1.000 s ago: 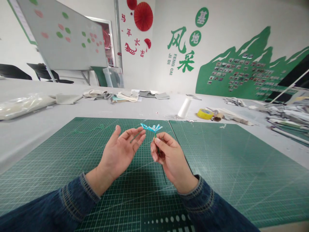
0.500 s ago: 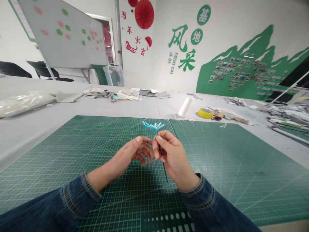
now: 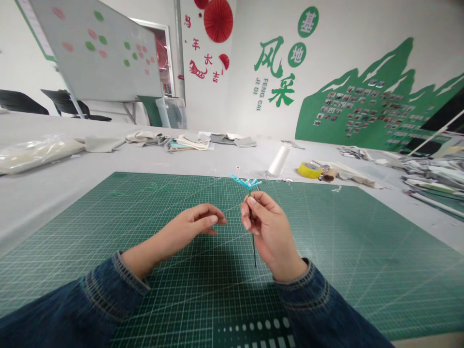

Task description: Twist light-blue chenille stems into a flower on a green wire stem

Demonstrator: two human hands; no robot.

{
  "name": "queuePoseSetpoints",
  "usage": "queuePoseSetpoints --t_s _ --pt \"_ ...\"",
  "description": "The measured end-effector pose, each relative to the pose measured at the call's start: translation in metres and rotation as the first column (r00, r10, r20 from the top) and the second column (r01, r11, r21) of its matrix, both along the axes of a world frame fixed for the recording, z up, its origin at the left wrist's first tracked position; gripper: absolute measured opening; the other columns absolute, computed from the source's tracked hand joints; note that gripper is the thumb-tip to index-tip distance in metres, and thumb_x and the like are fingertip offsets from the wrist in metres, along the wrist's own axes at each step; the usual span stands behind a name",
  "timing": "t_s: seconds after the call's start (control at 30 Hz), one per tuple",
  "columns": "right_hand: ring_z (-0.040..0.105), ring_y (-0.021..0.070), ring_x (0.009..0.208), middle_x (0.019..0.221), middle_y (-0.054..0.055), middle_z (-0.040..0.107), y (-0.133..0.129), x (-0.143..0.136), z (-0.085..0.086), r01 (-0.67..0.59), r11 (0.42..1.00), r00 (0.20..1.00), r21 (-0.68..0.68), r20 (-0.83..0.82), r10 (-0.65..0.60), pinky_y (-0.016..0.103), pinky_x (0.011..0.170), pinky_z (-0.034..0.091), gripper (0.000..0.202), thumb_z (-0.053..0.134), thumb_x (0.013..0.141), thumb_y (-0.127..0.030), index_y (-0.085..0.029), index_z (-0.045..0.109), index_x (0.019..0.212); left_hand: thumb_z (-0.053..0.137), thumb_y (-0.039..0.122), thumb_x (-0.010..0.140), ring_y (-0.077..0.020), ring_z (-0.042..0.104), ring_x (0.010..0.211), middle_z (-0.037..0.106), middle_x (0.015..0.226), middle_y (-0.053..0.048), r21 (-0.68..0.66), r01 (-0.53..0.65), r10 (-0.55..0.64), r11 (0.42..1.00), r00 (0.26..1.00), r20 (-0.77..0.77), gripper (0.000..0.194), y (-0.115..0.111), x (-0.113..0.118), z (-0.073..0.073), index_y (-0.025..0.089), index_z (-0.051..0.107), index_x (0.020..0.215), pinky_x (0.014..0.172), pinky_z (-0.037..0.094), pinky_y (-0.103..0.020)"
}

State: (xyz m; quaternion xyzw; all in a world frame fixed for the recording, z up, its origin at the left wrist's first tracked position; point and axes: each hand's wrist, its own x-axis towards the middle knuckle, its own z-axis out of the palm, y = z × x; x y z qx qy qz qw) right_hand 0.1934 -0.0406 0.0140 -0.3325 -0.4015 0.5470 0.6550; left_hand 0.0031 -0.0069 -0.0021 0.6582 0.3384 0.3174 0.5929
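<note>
Right grip (image 3: pixel 272 227) above mat (image 3: pixel 348 251), cone (image 3: pixel 279 161) beyond

The sprig (image 3: pixel 249 184) near the centre is turquoise blue flecked with white; its stem (image 3: pixel 254 251) is green at the top, nearly black lower down. The mats (image 3: pixel 203 261) are dark green, ruled with a fine white grid and slanting white lines; at 6 o'clock a darker patch (image 3: pixel 239 341) carries pale ovals over pale bars. The sleeves (image 3: pixel 68 304), at 8 and 4 o'clock, are dark denim blue with paler stitch lines. At 3 o'clock the tape (image 3: pixel 308 170) is yellow, the cone (image 3: pixel 279 160) white. The fan (image 3: pixel 218 20) at 12 o'clock is red.
</note>
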Motion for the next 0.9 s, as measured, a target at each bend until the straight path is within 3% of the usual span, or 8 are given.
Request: queuePoseSetpoints --t_s 0.07,0.13,0.23,0.5,0.6,0.73,0.8,0.9 --pt "0.047 0.0063 0.046 0.063 -0.003 0.06 0.001 0.003 0.001 0.03 0.999 0.999 0.012 -0.015 -0.03 0.016 0.038 0.024 0.013 0.065 0.085 -0.023 -0.019 0.055 0.077 0.061 0.038 0.088 -0.0228 0.065 0.101 0.072 0.103 -0.009 -0.012 -0.051 0.05 0.999 0.998 -0.037 0.022 0.006 -0.006 0.0 0.02 0.069 0.099 0.08 0.052 -0.031" --pt "0.046 0.006 0.046 0.063 -0.003 0.06 0.001 0.005 0.002 0.075 0.997 0.997 0.006 -0.031 -0.075 0.016 0.038 0.024 0.012 0.067 0.084 -0.022 -0.019 0.056 0.077 0.06 0.042 0.088 -0.0188 0.064 0.078 0.071 0.085 -0.007 -0.055 -0.083 0.078 0.995 0.992 -0.098 0.025 0.013 -0.012 0.001 0.019 0.069 0.092 0.063 0.048 -0.025" --pt "0.047 0.0062 0.047 0.063 -0.003 0.06 0.002 0.008 0.002 0.141 0.99 0.988 -0.011 -0.053 -0.142 0.016 0.039 0.026 0.013 0.069 0.081 -0.022 -0.019 0.057 0.077 0.056 0.049 0.089 -0.0121 0.046 0.052 0.06 0.064 -0.001 -0.059 -0.124 0.111 0.991 0.976 -0.185 0.036 0.021 -0.02 0.002 0.018 0.068 0.077 0.047 0.03 -0.021" --pt "0.046 0.0066 0.048 0.063 -0.003 0.058 0.005 0.016 0.001 0.237 0.971 0.967 -0.005 -0.094 -0.237 0.017 0.04 0.028 0.016 0.071 0.078 -0.022 -0.02 0.055 0.076 0.054 0.056 0.089 -0.0157 0.047 0.05 0.058 0.05 -0.002 0.201 -0.286 0.344 0.937 0.854 -0.39 0.05 0.042 -0.044 0.001 0.021 0.068 0.056 0.052 0.033 -0.025" --pt "0.046 0.0066 0.047 0.063 -0.003 0.058 0.007 0.018 0.001 0.267 0.964 0.96 0.002 -0.092 -0.266 0.017 0.039 0.026 0.017 0.071 0.078 -0.023 -0.02 0.055 0.077 0.058 0.056 0.087 -0.0148 0.045 0.046 0.057 0.047 -0.001 0.204 -0.311 0.368 0.928 0.848 -0.382 0.05 0.047 -0.052 0.001 0.021 0.066 0.053 0.049 0.033 -0.025" --pt "0.045 0.0064 0.046 0.063 -0.003 0.058 0.008 0.02 0.002 0.293 0.956 0.951 0.012 -0.103 -0.29 0.018 0.039 0.024 0.018 0.072 0.077 -0.024 -0.02 0.055 0.076 0.056 0.058 0.088 -0.0238 0.067 0.081 0.074 0.082 -0.011 -0.074 -0.291 0.273 0.954 0.943 -0.188 0.046 0.045 -0.058 0.009 0.018 0.073 0.073 0.066 0.053 -0.031" --pt "0.044 0.0064 0.046 0.063 -0.003 0.058 0.007 0.021 0.002 0.297 0.955 0.949 0.008 -0.115 -0.294 0.018 0.039 0.024 0.018 0.073 0.076 -0.023 -0.02 0.055 0.076 0.053 0.058 0.09 -0.0307 0.063 0.111 0.073 0.109 -0.016 -0.246 -0.213 0.221 0.946 0.975 0.002 0.046 0.042 -0.059 0.016 0.018 0.073 0.089 0.084 0.056 -0.041" --pt "0.044 0.0063 0.046 0.063 -0.003 0.058 0.007 0.021 0.003 0.296 0.955 0.947 -0.006 -0.132 -0.294 0.018 0.039 0.024 0.017 0.072 0.075 -0.021 -0.019 0.055 0.077 0.047 0.059 0.092 -0.0363 0.055 0.126 0.068 0.123 -0.02 -0.384 -0.072 0.159 0.921 0.967 0.201 0.049 0.039 -0.064 0.026 0.017 0.071 0.1 0.095 0.052 -0.054"
